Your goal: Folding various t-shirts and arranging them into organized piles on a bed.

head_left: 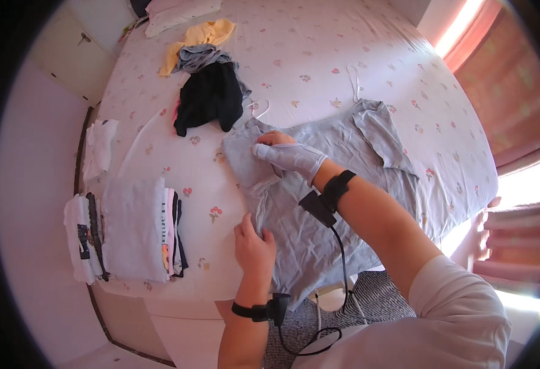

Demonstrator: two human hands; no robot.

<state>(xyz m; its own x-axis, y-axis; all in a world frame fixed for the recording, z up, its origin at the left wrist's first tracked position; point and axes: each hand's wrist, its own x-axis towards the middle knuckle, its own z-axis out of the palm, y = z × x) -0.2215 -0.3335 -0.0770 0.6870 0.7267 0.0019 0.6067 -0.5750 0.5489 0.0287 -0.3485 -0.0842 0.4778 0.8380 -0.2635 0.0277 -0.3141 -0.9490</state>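
Observation:
A grey garment [325, 197] with thin white loops at its far edge lies spread and wrinkled on the bed before me. My right hand [285, 154], partly wrapped in a pale grey covering, reaches across to its upper left part. The fingers there look curled at the cloth, partly hidden by the hand itself. At the garment's left edge is my left hand [256, 245], thumb and fingers apart, the fingertips beside the cloth.
A stack of folded clothes [133, 227] stands at the bed's near left, with a small white folded cloth [100, 147] behind it. Farther off lie a black garment [209, 98] and a yellow one [211, 32]. Orange curtains [503, 92] hang at right. Cables run from my wrist straps.

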